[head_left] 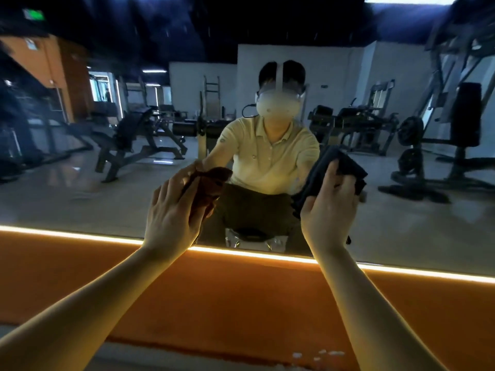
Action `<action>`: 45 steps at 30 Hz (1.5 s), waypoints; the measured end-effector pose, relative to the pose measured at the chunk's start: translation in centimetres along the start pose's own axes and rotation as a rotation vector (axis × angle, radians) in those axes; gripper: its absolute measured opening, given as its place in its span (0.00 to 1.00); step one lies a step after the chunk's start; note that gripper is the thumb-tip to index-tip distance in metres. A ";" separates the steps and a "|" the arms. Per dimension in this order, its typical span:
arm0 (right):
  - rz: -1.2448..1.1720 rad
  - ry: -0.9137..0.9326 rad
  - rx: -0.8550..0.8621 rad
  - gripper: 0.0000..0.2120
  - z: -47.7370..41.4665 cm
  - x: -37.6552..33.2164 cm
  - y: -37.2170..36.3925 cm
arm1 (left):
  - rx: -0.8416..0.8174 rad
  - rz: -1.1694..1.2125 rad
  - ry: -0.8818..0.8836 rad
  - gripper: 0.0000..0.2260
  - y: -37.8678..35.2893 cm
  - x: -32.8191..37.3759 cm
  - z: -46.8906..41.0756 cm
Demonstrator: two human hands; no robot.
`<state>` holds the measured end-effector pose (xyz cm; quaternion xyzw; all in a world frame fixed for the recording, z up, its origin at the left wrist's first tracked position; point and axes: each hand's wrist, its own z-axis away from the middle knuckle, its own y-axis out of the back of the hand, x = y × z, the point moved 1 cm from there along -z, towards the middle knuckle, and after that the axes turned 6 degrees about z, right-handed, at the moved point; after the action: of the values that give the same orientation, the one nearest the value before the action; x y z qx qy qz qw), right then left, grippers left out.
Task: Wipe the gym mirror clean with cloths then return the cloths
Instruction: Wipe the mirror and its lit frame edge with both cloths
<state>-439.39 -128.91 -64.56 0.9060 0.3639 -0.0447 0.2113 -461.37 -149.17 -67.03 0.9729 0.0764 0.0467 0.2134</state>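
Plainly, both cloths sit between the palms and the mirror (107, 204), so any stroke turns on pressing forward into the glass, not on reaching for anything. The left grip (171, 212) is closed round the brown cloth (214, 179), fingers bunching it. The cloth spills out beyond the fingertips, up and to the right of the hand. The right grip (329, 207) is clamped on the dark cloth (316, 172), with one finger laid over its front. That cloth stands above the palm, its long axis slanting from lower left to upper right.

Both hands are at about the same height, low on the mirror and just above the light strip (80, 235) along its lower edge, with the orange wall panel (241, 290) below that. Neither hand looks clearly nearer the glass. Whether the cloths actually touch it I cannot tell for sure, though they appear to meet their reflections.

Most of the mirror lies above and to either side, so I judge each hand would sweep outward or upward.
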 end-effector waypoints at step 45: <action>-0.120 0.109 -0.041 0.27 5.2 -16.7 -6.6 | 0.062 0.116 -0.063 0.22 2.0 -13.0 3.4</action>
<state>-455.71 -137.55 -67.61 0.8793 0.4292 -0.0005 0.2067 -473.46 -154.50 -70.05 0.9828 0.0145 0.0260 0.1822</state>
